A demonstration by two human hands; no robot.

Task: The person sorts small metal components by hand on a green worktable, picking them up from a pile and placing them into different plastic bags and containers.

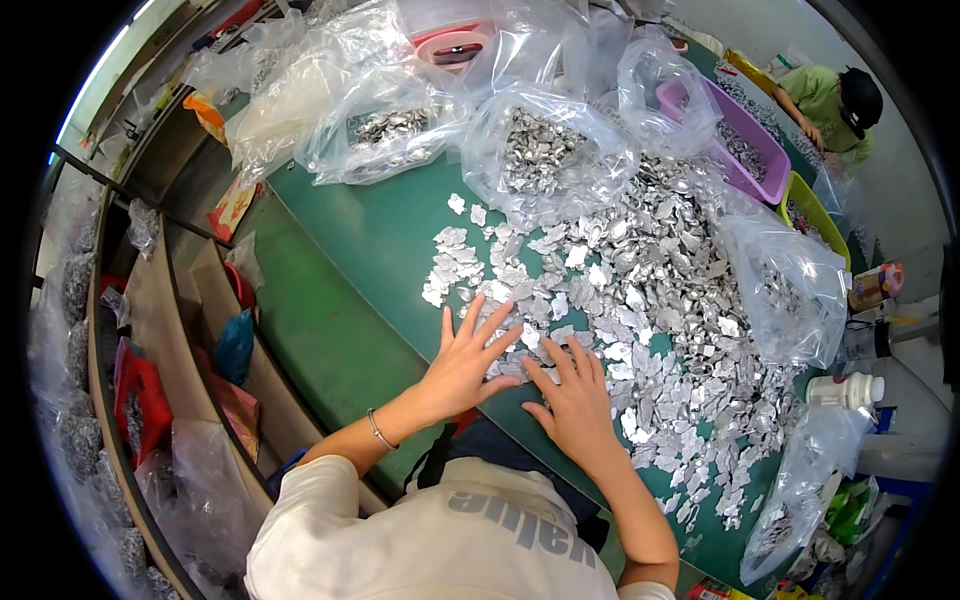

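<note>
Many small flat silvery metal pieces (pixel 660 260) with wavy outlines lie spread and heaped over the green table (pixel 350 225). At the near edge of the spread, my left hand (pixel 465 358) rests with its fingers apart, fingertips on or just above some pieces. Close beside it on the right, my right hand (pixel 573 400) is also spread, palm down, its fingertips among the pieces. Neither hand grips anything that I can see. A looser cluster of pieces (pixel 452 262) lies just beyond my left fingertips. What is under my palms is hidden.
Clear plastic bags of metal pieces (pixel 540 150) stand along the far side. A purple bin (pixel 745 140), a lime-green bin (pixel 815 215) and a white bottle (pixel 845 390) are at the right. A co-worker (pixel 835 105) sits at far right. Shelves (pixel 165 310) hold bags at left.
</note>
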